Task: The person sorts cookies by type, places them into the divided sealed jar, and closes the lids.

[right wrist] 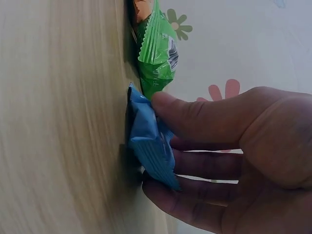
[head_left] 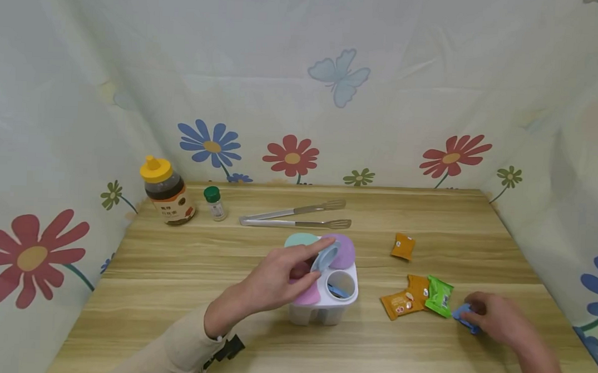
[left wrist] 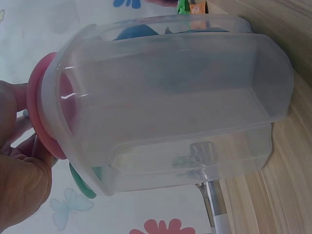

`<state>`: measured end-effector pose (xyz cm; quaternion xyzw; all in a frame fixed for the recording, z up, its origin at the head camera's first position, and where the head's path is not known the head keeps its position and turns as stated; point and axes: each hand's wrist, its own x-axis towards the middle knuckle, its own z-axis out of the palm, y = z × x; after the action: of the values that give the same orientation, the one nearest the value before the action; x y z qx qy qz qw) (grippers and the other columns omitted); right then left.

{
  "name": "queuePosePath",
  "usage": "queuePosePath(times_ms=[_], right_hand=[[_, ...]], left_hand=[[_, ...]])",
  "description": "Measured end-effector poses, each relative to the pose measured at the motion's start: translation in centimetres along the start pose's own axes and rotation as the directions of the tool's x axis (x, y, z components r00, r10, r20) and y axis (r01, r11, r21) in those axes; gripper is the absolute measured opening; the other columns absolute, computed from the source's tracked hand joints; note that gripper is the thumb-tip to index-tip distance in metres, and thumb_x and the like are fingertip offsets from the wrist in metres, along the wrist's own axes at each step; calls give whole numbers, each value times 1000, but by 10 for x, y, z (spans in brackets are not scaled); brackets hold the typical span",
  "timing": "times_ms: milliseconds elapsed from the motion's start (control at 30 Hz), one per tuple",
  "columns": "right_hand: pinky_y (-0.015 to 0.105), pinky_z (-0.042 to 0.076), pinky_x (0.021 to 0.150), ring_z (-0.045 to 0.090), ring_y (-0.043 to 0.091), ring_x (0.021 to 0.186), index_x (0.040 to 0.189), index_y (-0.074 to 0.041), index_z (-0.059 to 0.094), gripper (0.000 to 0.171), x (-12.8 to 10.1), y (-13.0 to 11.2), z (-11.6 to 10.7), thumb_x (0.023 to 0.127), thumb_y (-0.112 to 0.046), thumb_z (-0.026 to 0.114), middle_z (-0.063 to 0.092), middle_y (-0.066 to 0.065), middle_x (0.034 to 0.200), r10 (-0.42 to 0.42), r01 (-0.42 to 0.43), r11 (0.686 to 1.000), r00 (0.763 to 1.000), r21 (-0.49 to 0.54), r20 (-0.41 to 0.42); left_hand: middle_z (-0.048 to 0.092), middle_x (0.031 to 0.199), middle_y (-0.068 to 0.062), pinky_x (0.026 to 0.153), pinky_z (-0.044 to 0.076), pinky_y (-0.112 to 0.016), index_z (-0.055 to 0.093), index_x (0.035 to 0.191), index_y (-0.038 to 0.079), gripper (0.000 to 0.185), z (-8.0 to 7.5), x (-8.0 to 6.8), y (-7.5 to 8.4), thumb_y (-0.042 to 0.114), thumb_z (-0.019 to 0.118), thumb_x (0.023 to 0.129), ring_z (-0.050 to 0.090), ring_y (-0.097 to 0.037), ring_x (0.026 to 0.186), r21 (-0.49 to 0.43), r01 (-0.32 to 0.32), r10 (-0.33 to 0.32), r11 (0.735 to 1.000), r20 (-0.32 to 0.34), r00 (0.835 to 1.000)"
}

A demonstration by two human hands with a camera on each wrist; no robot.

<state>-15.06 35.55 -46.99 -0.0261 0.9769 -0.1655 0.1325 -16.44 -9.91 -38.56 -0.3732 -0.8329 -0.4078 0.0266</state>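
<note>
Right hand [head_left: 493, 320] pinches the blue packet [right wrist: 148, 146]; left hand [head_left: 280, 274] holds the blue lid [head_left: 324, 256] tilted open. Lift the packet clear of the green packet [head_left: 439, 295] beside it.

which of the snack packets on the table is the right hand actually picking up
The blue packet, pinched by the right hand; the green packet and three orange ones lie untouched.

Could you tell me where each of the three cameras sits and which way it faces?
Head: above, looking forward and down at the table; both hands and sleeves show.
Left wrist: beside the clear container, looking along it; the left hand shows at its pink lid.
Right wrist: low over the wood; the right hand pinches the blue packet.
Shared: the green packet shows in the head and right wrist views.
</note>
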Motion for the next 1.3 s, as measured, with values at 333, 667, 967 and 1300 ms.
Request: queuePosePath(times_ms=[333, 667, 967, 1300], right_hand=[[32, 46, 60, 56, 15, 71, 101, 1, 66, 32, 4, -1, 2, 83, -24, 75, 65, 3, 82, 18, -17, 1000, 1000, -9, 18], [28, 40, 55, 49, 16, 65, 89, -4, 59, 23, 2, -4, 3, 82, -18, 76, 56, 2, 76, 2, -2, 999, 1000, 32, -20], [24, 36, 51, 46, 14, 62, 83, -12, 55, 23, -3, -11, 3, 80, -16, 77, 51, -1, 72, -37, 38, 999, 998, 32, -44], [23, 34, 51, 43, 10, 59, 81, -14, 56, 25, -5, -13, 4, 77, -17, 80, 50, -4, 69, -101, 101, 995, 991, 2, -88]], left_hand=[[65, 124, -6, 73, 53, -14, 41, 149, 23, 64, 0, 0, 0, 13, 67, 92, 64, -5, 82, 9, -3, 3, 1000, 0, 1000], [64, 126, -7, 74, 54, -14, 42, 149, 21, 63, 0, 0, 0, 12, 67, 92, 66, -5, 85, -6, -16, 16, 1000, -7, 1000], [63, 128, -7, 77, 53, -14, 41, 150, 23, 64, 0, 0, 0, 13, 67, 92, 66, -6, 89, 4, 0, 0, 1000, 1, 1000], [63, 127, -6, 75, 53, -14, 40, 150, 23, 64, 0, 0, 0, 13, 66, 93, 65, -5, 85, 3, -3, 3, 1000, 3, 1000]])
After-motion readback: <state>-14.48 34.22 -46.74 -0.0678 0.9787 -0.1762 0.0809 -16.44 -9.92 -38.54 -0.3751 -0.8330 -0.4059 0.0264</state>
